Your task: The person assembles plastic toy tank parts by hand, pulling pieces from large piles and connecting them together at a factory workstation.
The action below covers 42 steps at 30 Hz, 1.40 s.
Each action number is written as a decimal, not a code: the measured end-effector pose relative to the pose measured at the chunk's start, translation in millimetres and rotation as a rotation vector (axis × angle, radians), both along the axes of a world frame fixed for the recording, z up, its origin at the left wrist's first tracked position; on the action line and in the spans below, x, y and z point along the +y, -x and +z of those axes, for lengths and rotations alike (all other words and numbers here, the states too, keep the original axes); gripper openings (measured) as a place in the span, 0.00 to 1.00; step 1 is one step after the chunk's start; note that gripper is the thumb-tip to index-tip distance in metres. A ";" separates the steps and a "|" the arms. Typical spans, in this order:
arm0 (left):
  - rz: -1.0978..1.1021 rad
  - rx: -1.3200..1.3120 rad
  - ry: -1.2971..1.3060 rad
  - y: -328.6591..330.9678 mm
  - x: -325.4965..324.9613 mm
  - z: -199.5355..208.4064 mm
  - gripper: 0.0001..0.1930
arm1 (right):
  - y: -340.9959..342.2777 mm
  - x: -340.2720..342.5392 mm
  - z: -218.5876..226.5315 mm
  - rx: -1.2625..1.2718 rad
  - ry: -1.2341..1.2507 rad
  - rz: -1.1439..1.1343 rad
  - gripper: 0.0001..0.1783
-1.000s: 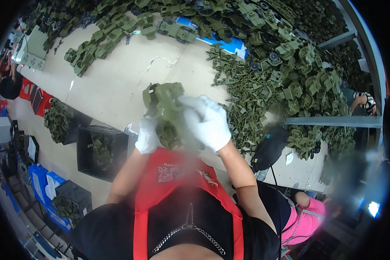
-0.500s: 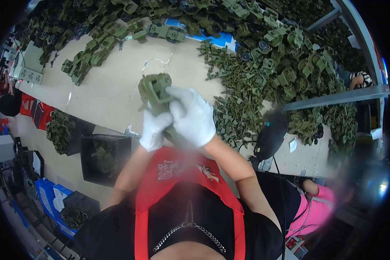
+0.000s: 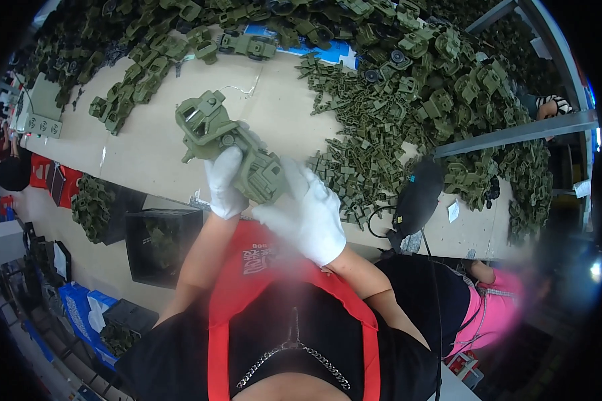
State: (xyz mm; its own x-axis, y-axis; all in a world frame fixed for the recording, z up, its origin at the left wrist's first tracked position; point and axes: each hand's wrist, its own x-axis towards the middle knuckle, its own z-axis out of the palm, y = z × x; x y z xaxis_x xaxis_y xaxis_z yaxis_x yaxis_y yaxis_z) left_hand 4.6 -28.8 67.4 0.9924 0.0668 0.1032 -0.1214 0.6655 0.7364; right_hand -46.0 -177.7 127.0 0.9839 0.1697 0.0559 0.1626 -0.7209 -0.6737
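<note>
A green plastic toy truck body (image 3: 237, 148) is tilted above the table, its cab frame pointing to the far left. My left hand (image 3: 225, 184), in a white glove, is closed round its side. Beside the truck's near right end is my right hand (image 3: 308, 214), also white-gloved. Its thumb stands apart from its fingers, and some fingertips are blurred close to the plastic. To the right of my hands lies a spread of small green plastic parts (image 3: 361, 150).
Green toy vehicle bodies (image 3: 441, 53) are heaped along the far side. A black rounded device (image 3: 418, 200) with a cable stands at the right, below a metal bar (image 3: 515, 136). Black bins (image 3: 164, 247) are at the left. A co-worker in pink (image 3: 491, 311) is at lower right.
The truck body has turned, with its cab frame now farther left and more of its side showing. My right hand has moved from the cab frame to the near end, its fingers spreading.
</note>
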 end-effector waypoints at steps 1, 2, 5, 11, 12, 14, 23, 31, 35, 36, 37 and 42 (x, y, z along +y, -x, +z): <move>-0.006 0.000 -0.001 2.3 -2.5 5.4 0.29 | 0.6 1.2 0.6 0.006 -0.009 0.011 0.50; 0.042 0.022 -0.006 2.8 -5.8 13.5 0.29 | -0.1 1.1 0.8 0.010 -0.018 0.024 0.52; 0.063 0.068 0.036 6.2 -5.3 13.4 0.30 | 5.7 1.1 13.3 -0.030 0.010 0.058 0.47; -0.050 0.069 0.145 16.4 -3.0 19.5 0.37 | 11.0 9.3 11.1 -0.248 -0.069 -0.013 0.44; -0.004 0.127 0.078 16.2 0.2 19.6 0.39 | 6.7 7.2 10.3 -0.225 -0.086 -0.042 0.41; 0.012 0.166 0.034 16.4 4.4 28.0 0.40 | -6.4 -0.8 2.4 -0.133 -0.220 -0.092 0.32; 0.320 0.321 -0.188 16.7 33.6 -5.5 0.25 | -34.5 1.9 -166.6 -0.153 -0.251 -0.432 0.28; 0.088 0.225 -0.076 30.7 43.2 0.9 0.19 | -44.5 -7.3 -55.9 0.358 -0.506 -0.102 0.27; 0.132 0.246 -0.034 40.2 26.7 28.4 0.22 | -25.1 7.7 -4.0 -0.074 -0.164 0.334 0.18; 0.121 0.254 -0.056 41.8 27.4 31.0 0.21 | -22.7 15.7 -16.0 -0.265 -0.232 0.277 0.13; 0.111 0.262 -0.078 42.7 28.4 33.3 0.21 | -16.4 19.6 -12.4 -0.265 -0.232 0.269 0.13; 0.080 0.266 -0.048 51.6 35.1 28.1 0.23 | -1.1 28.2 -7.6 -0.178 0.025 0.275 0.06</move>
